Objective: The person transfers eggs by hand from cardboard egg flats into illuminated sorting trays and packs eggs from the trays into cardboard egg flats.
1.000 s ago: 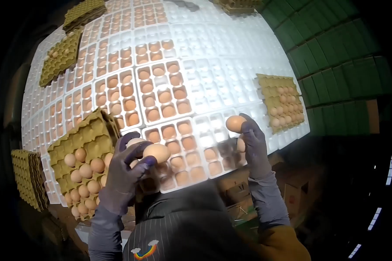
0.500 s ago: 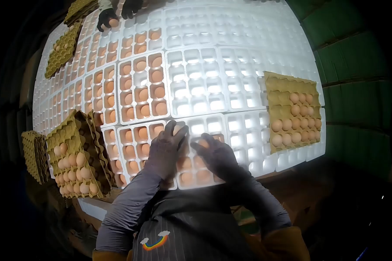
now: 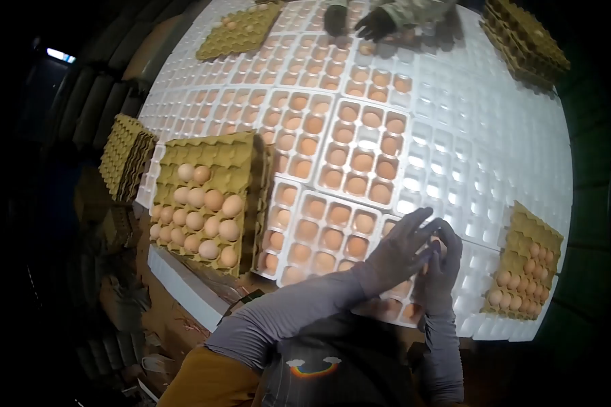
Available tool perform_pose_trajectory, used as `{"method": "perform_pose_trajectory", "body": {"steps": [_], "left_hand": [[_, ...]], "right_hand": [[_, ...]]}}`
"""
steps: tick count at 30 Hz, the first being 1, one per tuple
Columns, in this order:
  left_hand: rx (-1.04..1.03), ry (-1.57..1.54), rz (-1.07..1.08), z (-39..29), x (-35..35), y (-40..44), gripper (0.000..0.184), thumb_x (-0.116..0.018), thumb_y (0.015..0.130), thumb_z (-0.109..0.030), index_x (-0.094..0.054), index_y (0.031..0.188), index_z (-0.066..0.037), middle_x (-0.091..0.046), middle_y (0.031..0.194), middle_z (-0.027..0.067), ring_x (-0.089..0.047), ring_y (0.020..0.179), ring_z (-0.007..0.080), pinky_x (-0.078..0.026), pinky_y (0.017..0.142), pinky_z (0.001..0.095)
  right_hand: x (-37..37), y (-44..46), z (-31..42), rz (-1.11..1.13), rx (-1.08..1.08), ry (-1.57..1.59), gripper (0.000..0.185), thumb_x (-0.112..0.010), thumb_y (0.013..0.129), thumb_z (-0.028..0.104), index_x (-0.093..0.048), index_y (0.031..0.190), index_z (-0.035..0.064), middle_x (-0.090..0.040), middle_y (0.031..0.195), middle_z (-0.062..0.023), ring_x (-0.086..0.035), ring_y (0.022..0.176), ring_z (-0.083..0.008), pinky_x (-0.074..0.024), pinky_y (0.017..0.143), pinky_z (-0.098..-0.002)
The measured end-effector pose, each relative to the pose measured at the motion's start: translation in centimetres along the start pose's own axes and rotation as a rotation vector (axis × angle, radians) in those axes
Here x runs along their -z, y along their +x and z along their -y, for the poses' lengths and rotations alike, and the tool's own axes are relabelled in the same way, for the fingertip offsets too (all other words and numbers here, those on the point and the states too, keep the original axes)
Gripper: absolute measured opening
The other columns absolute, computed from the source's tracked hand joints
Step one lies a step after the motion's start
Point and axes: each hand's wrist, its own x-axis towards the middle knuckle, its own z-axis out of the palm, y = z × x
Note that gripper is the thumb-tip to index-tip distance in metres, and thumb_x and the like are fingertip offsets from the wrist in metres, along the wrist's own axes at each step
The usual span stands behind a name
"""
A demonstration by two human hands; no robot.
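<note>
Both gloved hands meet over a white foam egg tray [image 3: 379, 227] at the near edge of the table. My left hand [image 3: 402, 249] has its fingers stretched out and apart, their tips close to my right hand. My right hand [image 3: 445, 261] is curled, with part of an egg [image 3: 442, 248] showing between its fingers and thumb; the hands hide most of it. Under and beside my wrists, brown eggs [image 3: 390, 309] sit in tray pockets. To the left, a tray of eggs [image 3: 332, 239] is largely filled.
Stacked pulp cartons with eggs [image 3: 204, 203] stand left; another pulp carton [image 3: 523, 271] lies right. More cartons [image 3: 526, 44] are at the back right, and one carton [image 3: 237, 30] far left. Across the table, a co-worker's gloved hand [image 3: 377, 24] is over the trays.
The view has swung left, so the table appears shifted right. My hands have come together, the left moving towards the right. The co-worker's hands have shifted too.
</note>
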Motion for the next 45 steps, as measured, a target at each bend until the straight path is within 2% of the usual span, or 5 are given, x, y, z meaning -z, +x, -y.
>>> {"method": "perform_pose_trajectory", "body": {"steps": [14, 22, 26, 36, 45], "left_hand": [[0.387, 0.495, -0.121, 6.3, 45.3, -10.5, 0.032, -0.065, 0.093, -0.011, -0.067, 0.125, -0.009, -0.066, 0.127, 0.0158, -0.056, 0.128, 0.0331, -0.048, 0.103, 0.0425], [0.3, 0.226, 0.122, 12.1, 48.3, -9.8, 0.044, -0.069, 0.092, -0.018, -0.06, 0.134, -0.008, -0.061, 0.131, 0.0152, -0.054, 0.128, 0.032, -0.044, 0.109, 0.0396], [0.621, -0.993, -0.389, 12.9, 49.9, -11.9, 0.032, -0.057, 0.101, -0.035, -0.06, 0.112, -0.006, -0.063, 0.103, 0.0054, -0.064, 0.091, 0.0146, -0.055, 0.082, 0.0314], [0.345, 0.295, 0.234, 10.7, 48.2, -12.4, 0.041, -0.072, 0.087, -0.02, -0.059, 0.124, -0.007, -0.058, 0.124, 0.0166, -0.065, 0.102, 0.0352, -0.056, 0.083, 0.041], [0.227, 0.633, 0.39, 6.6, 40.4, -8.6, 0.039, -0.078, 0.083, -0.029, -0.066, 0.119, -0.017, -0.044, 0.142, 0.0142, -0.052, 0.126, 0.0381, -0.052, 0.098, 0.0434]], "right_hand": [[-33.7, 6.3, 24.8, 0.648, 0.851, -0.457, 0.038, -0.071, 0.088, 0.027, -0.063, 0.122, 0.011, -0.067, 0.111, -0.0103, -0.058, 0.112, -0.0282, -0.0423, 0.102, -0.0428], [-29.8, 7.3, 30.5, 0.826, -0.387, 0.639, 0.036, -0.066, 0.09, 0.021, -0.063, 0.121, 0.0032, -0.064, 0.1, -0.0006, -0.065, 0.095, -0.0156, -0.0536, 0.082, -0.0308], [-33.7, 4.2, 30.7, 0.95, 0.587, -0.843, 0.029, -0.066, 0.092, 0.028, -0.07, 0.108, 0.004, -0.068, 0.098, -0.0141, -0.069, 0.091, -0.025, -0.055, 0.081, -0.0369], [-24.4, 6.5, 29.2, 0.886, -0.206, 0.526, 0.053, -0.077, 0.082, 0.015, -0.058, 0.131, 0.0086, -0.058, 0.131, -0.0064, -0.066, 0.093, -0.0134, -0.0554, 0.068, -0.0248], [-25.8, 2.0, 24.7, 0.612, 0.639, -0.959, 0.03, -0.073, 0.084, 0.029, -0.064, 0.109, 0.0168, -0.046, 0.144, -0.0127, -0.058, 0.104, -0.0294, -0.0545, 0.079, -0.0404]]}}
